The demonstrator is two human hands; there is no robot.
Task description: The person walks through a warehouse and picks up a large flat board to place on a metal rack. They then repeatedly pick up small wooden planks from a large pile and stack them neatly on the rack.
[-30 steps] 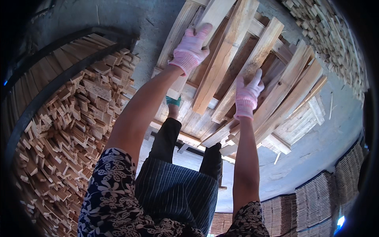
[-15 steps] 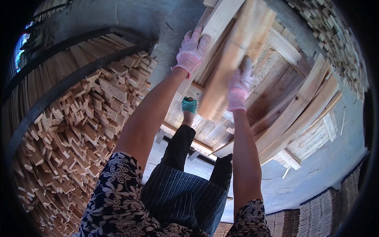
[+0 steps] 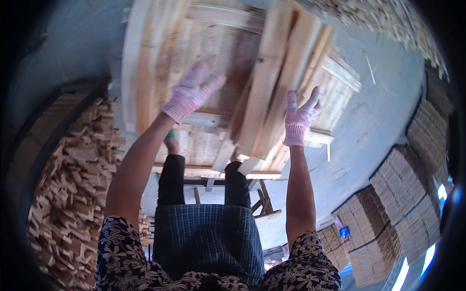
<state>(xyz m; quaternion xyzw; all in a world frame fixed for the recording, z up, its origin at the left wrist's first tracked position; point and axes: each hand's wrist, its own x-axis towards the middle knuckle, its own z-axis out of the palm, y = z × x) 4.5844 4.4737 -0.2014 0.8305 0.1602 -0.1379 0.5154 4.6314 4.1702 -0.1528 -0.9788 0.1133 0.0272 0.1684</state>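
My left hand point(image 3: 194, 91), in a pink and white knit glove, is over the wooden pallet-like frame point(image 3: 225, 18). Its fingers are stretched out, slightly blurred, and hold nothing. Along the frame's left side lie long boards point(image 3: 148, 72). My right hand point(image 3: 300, 116), gloved the same way, is beside the long planks point(image 3: 272, 72) on the right side. Its fingers and thumb stand apart with nothing between them. One fingertip looks dark. Whether the right fingertips touch a plank I cannot tell.
At the left, a big pile of sawn wood strips point(image 3: 73, 194) stands behind a dark metal bar point(image 3: 63, 131). More strips point(image 3: 374, 19) are heaped at the far right. Bundled wood stacks point(image 3: 398, 174) line the right side. Another slatted panel point(image 3: 335, 92) lies on the grey floor point(image 3: 359, 131).
The board in my right hand has been let go, and that hand is now by the right planks. My left hand has come off the left board. The view has swung right.
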